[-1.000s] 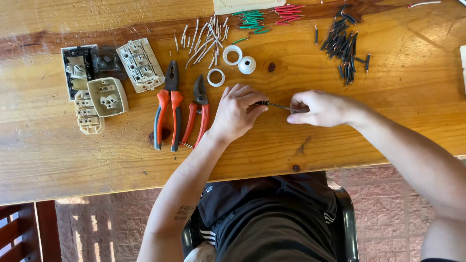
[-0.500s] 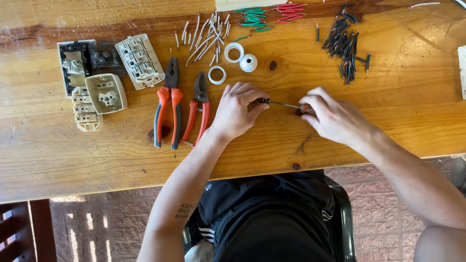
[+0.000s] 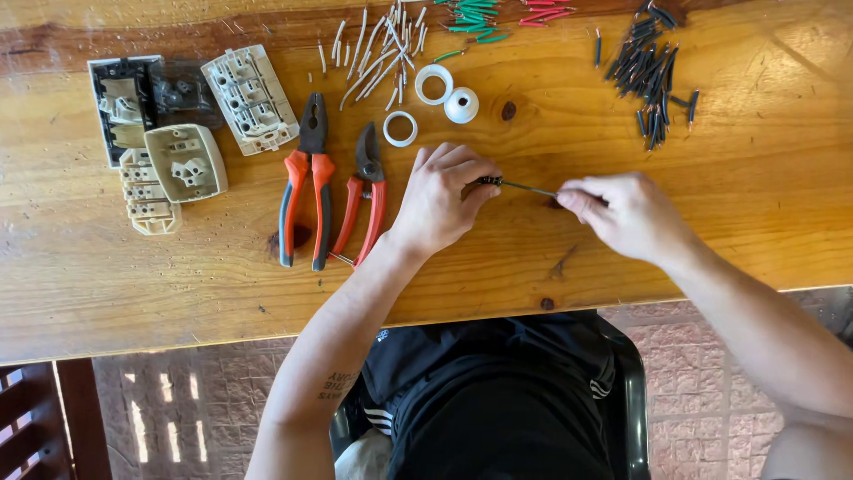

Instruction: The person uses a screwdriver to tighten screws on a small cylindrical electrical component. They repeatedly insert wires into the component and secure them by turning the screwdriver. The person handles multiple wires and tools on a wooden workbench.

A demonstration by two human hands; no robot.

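Left hand (image 3: 440, 200) fingers pinch the dark end of a thin wire (image 3: 520, 187) at frame centre; right hand (image 3: 626, 213) fingers close on its other end, both resting on the bench (image 3: 755, 204).

Shiny wood, metal and plastic

The wooden table (image 3: 711, 240) looks smooth and a bit glossy. The pliers (image 3: 302, 182) have dark metal heads and orange rubbery handles. The socket parts (image 3: 185, 160) are matt cream plastic.

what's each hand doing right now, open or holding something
left hand: closed, pinching one end of a thin wire
right hand: closed, gripping the wire's other end
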